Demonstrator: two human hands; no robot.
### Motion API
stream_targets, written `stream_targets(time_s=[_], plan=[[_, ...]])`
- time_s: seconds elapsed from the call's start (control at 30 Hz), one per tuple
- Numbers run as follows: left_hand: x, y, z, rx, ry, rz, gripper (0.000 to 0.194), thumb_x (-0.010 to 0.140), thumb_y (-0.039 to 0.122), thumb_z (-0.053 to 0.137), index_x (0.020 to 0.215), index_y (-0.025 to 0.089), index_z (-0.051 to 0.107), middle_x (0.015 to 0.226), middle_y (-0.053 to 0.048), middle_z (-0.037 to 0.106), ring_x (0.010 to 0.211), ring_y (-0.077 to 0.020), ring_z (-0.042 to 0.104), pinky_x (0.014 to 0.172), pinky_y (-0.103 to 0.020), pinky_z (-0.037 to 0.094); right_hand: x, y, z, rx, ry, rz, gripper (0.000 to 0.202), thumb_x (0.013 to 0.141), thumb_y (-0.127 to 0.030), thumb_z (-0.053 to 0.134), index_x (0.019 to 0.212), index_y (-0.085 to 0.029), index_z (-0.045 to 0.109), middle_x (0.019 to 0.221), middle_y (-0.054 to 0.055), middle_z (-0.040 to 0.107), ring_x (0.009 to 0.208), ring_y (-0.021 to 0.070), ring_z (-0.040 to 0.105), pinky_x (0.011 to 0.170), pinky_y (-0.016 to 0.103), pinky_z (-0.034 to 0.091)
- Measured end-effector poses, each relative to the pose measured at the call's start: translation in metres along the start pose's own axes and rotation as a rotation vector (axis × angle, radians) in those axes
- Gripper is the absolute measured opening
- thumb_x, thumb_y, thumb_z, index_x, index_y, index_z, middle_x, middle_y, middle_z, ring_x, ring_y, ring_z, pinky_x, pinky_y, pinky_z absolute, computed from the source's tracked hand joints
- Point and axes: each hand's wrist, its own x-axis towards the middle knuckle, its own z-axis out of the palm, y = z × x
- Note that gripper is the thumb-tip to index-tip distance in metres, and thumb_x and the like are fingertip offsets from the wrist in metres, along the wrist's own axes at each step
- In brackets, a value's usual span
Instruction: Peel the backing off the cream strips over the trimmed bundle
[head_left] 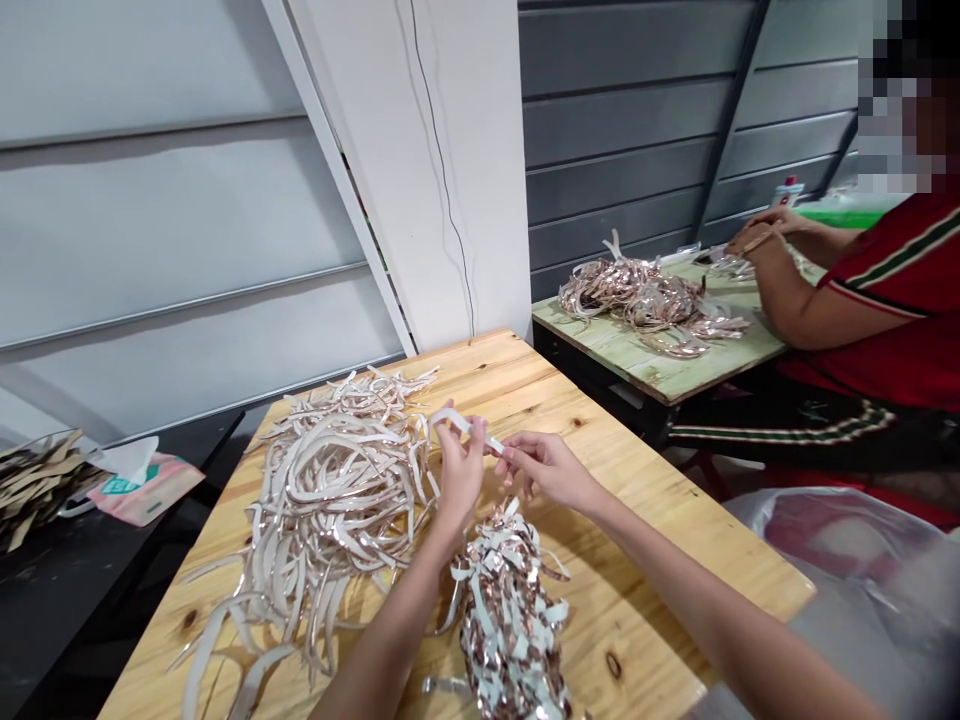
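Above the wooden table, my left hand (pixel 460 458) pinches a pale strip (pixel 452 416) between thumb and fingers. My right hand (pixel 541 464) grips the other end of the same strip, which spans the short gap between both hands. To the left lies a large tangled heap of white and rose-gold strips (pixel 341 490), some trailing toward the near edge. Below my hands sits a pile of short shiny pieces (pixel 514 620), copper and pale blue-white, close to my forearms.
A tissue pack (pixel 146 490) and brown scraps (pixel 41 485) lie on a black surface at left. At right, a co-worker in a red shirt (pixel 892 290) sits at a second table (pixel 652 372) holding shiny strips (pixel 652 295). A clear plastic bag (pixel 847 540) stands beside my table (pixel 630 510).
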Motion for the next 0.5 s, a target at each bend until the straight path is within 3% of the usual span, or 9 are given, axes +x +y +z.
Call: stream_targets(time_s=[0.1, 0.2, 0.33, 0.5], plan=[[0.001, -0.007, 0.001, 0.076, -0.113, -0.079, 0.035, 0.093, 0.052, 0.059, 0.107, 0.019, 0.057, 0.082, -0.002, 0.064, 0.072, -0.017, 0.063, 0.07, -0.028, 0.05, 0.002, 0.002, -0.002, 0.0, 0.046, -0.046, 0.038, 0.085, -0.052, 0.07, 0.092, -0.014, 0.069, 0.081, 0.006, 0.072, 0.069, 0.0175, 0.069, 0.045, 0.022, 0.054], [0.002, -0.008, 0.0, 0.145, -0.155, -0.056, 0.04, 0.092, 0.056, 0.059, 0.076, 0.019, 0.056, 0.066, 0.0, 0.058, 0.063, -0.0159, 0.056, 0.063, -0.027, 0.046, 0.004, 0.007, -0.002, 0.042, 0.09, -0.048, 0.032, 0.085, -0.046, 0.07, 0.089, -0.014, 0.069, 0.078, 0.006, 0.073, 0.068, 0.0172, 0.07, 0.053, 0.025, 0.058], [0.001, -0.003, -0.001, 0.225, -0.134, 0.011, 0.042, 0.092, 0.057, 0.057, 0.072, 0.02, 0.054, 0.063, 0.001, 0.055, 0.059, -0.0157, 0.052, 0.06, -0.028, 0.042, 0.007, 0.011, -0.001, 0.092, 0.178, -0.043, 0.02, 0.08, -0.034, 0.071, 0.086, -0.015, 0.069, 0.072, 0.004, 0.074, 0.066, 0.0167, 0.071, 0.068, 0.03, 0.06], [-0.007, 0.006, -0.001, 0.434, -0.177, 0.148, 0.033, 0.098, 0.048, 0.053, 0.076, 0.022, 0.051, 0.065, 0.0, 0.055, 0.062, -0.0183, 0.053, 0.064, -0.03, 0.04, 0.007, 0.017, -0.002, 0.047, 0.289, -0.016, 0.01, 0.076, -0.023, 0.068, 0.08, -0.014, 0.07, 0.074, 0.007, 0.075, 0.068, 0.0186, 0.072, 0.069, 0.03, 0.059]])
